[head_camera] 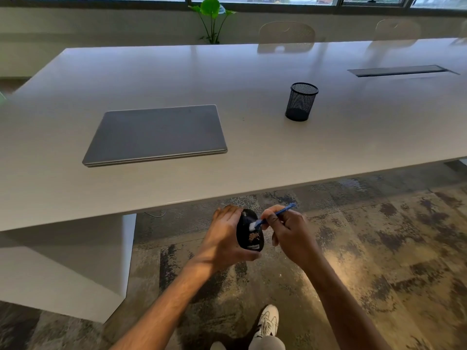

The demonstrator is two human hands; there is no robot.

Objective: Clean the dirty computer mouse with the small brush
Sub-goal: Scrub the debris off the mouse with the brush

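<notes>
My left hand (223, 234) grips a black computer mouse (249, 233) from its left side, holding it in the air below the table's front edge, over the floor. Light brown crumbs speckle the mouse's top surface. My right hand (290, 234) pinches a small blue brush (274, 215) by its thin handle. The brush's white bristle tip rests on the mouse's upper part, just above the crumbs. The handle slants up and to the right past my fingers.
A long white table (252, 157) carries a shut grey laptop (156, 133) and a black mesh pen cup (301, 101). A dark cable slot (398, 71) lies at the far right. Chairs and a green plant (213, 16) stand behind. My white shoe (267, 322) is on the mottled floor.
</notes>
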